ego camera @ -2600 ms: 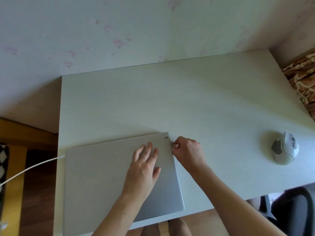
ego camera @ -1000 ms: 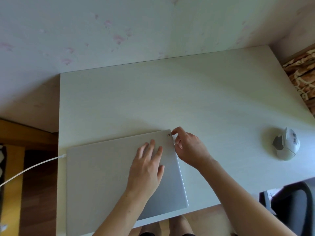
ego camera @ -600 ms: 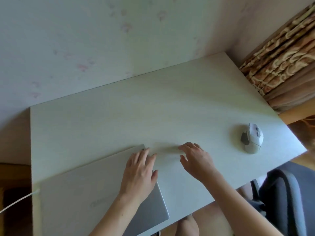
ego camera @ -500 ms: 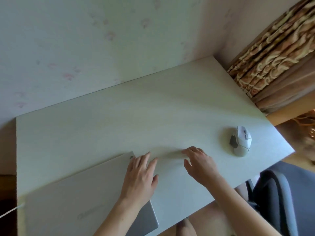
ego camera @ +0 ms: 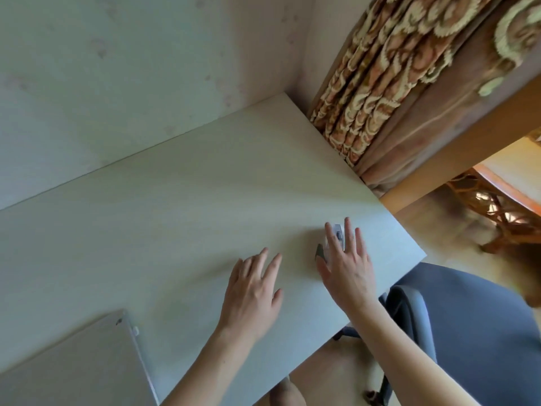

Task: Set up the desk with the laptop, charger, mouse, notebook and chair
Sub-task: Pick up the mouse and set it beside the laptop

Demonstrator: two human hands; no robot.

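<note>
Lying shut at the near left corner of the worktop (ego camera: pixel 181 200), the laptop (ego camera: pixel 73 367) shows only its grey lid, with a small white nub sticking out of its right edge. To its right the left hand (ego camera: pixel 253 291) is spread flat, fingers apart and holding nothing, palm down just above or on the bare worktop; the view does not settle which. Further right, the right hand (ego camera: pixel 347 268) is also spread, fingers fanned out over the mouse (ego camera: pixel 333 238). The white and grey mouse sits near the worktop's right edge and peeks out between the thumb and the first fingers. The palm seems to be over it rather than closed around it, though blur makes contact hard to judge. Below the right forearm, off the worktop's near right corner, stands the chair (ego camera: pixel 468 332), its dark blue-grey seat and one curved armrest in view, with part of its base showing on the floor. Behind the worktop's far right edge hangs a patterned curtain (ego camera: pixel 380 83) against the pale wall (ego camera: pixel 117 68). At the far right a wicker piece of furniture is blurred.
</note>
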